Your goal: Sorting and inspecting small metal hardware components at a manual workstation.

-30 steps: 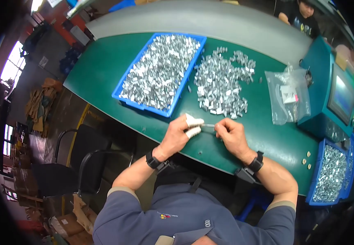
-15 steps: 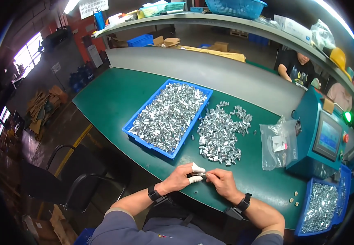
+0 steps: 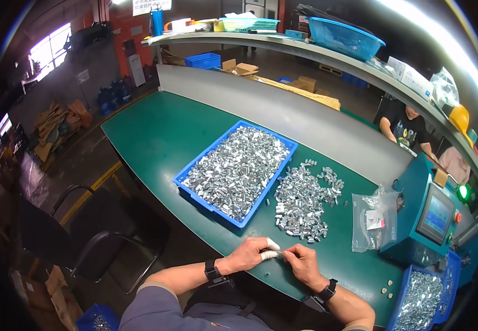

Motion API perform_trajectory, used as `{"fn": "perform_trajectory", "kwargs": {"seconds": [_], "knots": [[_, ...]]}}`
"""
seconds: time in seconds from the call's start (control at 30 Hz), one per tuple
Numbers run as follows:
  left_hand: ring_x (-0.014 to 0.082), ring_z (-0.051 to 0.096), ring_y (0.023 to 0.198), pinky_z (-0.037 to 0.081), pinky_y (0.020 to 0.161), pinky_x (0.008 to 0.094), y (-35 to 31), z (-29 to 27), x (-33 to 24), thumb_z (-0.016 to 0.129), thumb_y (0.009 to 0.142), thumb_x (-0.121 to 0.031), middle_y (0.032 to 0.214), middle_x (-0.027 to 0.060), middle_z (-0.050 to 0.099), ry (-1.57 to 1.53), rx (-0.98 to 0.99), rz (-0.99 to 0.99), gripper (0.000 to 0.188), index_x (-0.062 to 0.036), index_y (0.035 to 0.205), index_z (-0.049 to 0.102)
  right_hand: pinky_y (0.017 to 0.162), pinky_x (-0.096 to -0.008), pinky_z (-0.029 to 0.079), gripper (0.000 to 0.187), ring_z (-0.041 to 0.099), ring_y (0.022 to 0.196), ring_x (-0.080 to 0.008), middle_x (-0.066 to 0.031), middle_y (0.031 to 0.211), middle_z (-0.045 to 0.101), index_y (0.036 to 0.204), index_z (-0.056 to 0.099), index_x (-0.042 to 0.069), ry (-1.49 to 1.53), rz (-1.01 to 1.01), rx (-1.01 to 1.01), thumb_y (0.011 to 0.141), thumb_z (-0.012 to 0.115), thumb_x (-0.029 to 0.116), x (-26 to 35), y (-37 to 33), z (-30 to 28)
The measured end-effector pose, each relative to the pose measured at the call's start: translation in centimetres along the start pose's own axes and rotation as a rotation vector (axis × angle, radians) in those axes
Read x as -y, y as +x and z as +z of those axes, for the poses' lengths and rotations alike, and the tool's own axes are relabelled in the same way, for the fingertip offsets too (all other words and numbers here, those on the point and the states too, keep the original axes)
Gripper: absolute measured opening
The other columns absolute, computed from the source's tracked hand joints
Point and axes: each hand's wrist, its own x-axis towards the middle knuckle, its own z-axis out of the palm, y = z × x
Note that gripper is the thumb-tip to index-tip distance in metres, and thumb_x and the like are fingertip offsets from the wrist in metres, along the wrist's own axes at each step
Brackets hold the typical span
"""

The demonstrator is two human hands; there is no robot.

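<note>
My left hand [image 3: 253,254], with white finger cots on thumb and forefinger, pinches a small silvery metal part [image 3: 280,252] over the table's near edge. My right hand [image 3: 303,266] is closed, its thumb and fingertips meeting the part's other end; the fingers hide most of it. Beyond my hands lies a loose heap of small shiny metal pieces [image 3: 301,205] on the green tabletop [image 3: 145,132]. Left of the heap stands a blue tray [image 3: 211,208] filled with similar pieces.
To the right are a clear plastic bag [image 3: 366,234] with a label, a teal machine [image 3: 410,243] with a screen, blue bins [image 3: 400,300] of metal parts, and several small round pieces [image 3: 384,290]. A grey panel and shelf [image 3: 283,41] run behind. Another person [image 3: 410,129] sits beyond.
The view has shifted, so the table and trays sit lower in the picture. My hands stay together at the small metal part, with the fingers slightly repositioned.
</note>
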Motion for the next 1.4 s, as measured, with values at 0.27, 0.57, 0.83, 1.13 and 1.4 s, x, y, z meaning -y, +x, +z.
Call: {"fn": "perform_trajectory", "kwargs": {"seconds": [0.27,0.57,0.83,1.13,1.4], "knots": [[0.0274,0.073,0.090,0.055,0.079,0.0367,-0.1,0.2,0.0,0.074,0.094,-0.015,0.099,0.0129,0.075,-0.043,-0.025,0.022,0.018,-0.0020,0.108,0.074,0.055,-0.0261,0.044,0.023,0.055,0.062,-0.0058,-0.0005,0.067,0.064,0.083,0.067,-0.001,-0.069,0.013,-0.011,0.100,0.068,0.014,0.0,0.0,0.2],[0.0293,0.070,0.090,0.054,0.079,0.0376,-0.6,0.7,0.3,0.075,0.093,-0.013,0.097,0.0124,0.073,-0.016,-0.025,0.146,0.017,-0.0027,0.107,0.072,0.054,-0.0278,0.045,0.033,0.057,0.057,-0.0084,-0.0025,0.065,0.063,0.083,0.068,0.000,-0.123,0.105,0.073,0.105,0.060,0.023,0.2,-0.8,-1.3],[0.0290,0.067,0.081,0.054,0.072,0.0383,0.8,-5.4,-0.7,0.078,0.088,-0.012,0.089,0.0094,0.068,0.382,-0.292,0.376,0.014,-0.0083,0.101,0.072,0.058,-0.0245,0.046,0.033,0.059,0.063,-0.0074,-0.0007,0.074,0.066,0.085,0.068,0.000,0.036,0.215,-0.059,0.106,0.059,0.024,-1.8,-2.6,-5.3],[0.0347,0.064,0.099,0.054,0.085,0.0449,6.7,-13.1,0.8,0.079,0.082,-0.013,0.104,0.0119,0.066,0.806,-0.386,0.255,0.034,-0.0091,0.115,0.069,0.055,-0.0229,0.044,0.034,0.057,0.060,-0.0067,-0.0009,0.071,0.065,0.084,0.066,0.002,0.179,0.164,-0.145,0.106,0.060,0.027,-3.0,-3.1,-5.4],[0.0341,0.059,0.111,0.051,0.092,0.0438,6.4,-0.6,1.2,0.076,0.083,-0.017,0.115,0.0152,0.061,0.610,0.199,0.534,0.038,-0.0045,0.117,0.065,0.045,-0.0221,0.036,0.040,0.048,0.048,-0.0063,-0.0010,0.062,0.061,0.081,0.063,0.005,0.147,0.122,-0.311,0.107,0.058,0.034,-3.2,-2.5,-5.8]]}}
